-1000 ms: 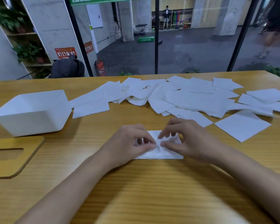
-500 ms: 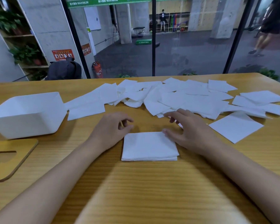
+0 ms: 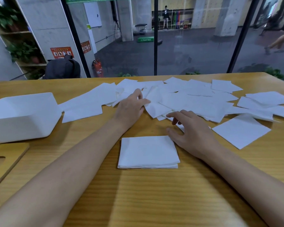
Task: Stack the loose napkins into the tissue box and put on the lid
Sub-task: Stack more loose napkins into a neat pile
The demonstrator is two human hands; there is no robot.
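The loose napkins [image 3: 184, 102] are spread just beyond both hands, left hand [image 3: 129, 108] already touching the heap's near edge, right hand [image 3: 192, 131] just short, fingers apart on both, nothing gripped.

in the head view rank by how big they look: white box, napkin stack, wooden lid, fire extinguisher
1. white box
2. napkin stack
3. wooden lid, though the frame edge cuts it off, so its rank against the stack is unsure
4. fire extinguisher, smallest, but far off
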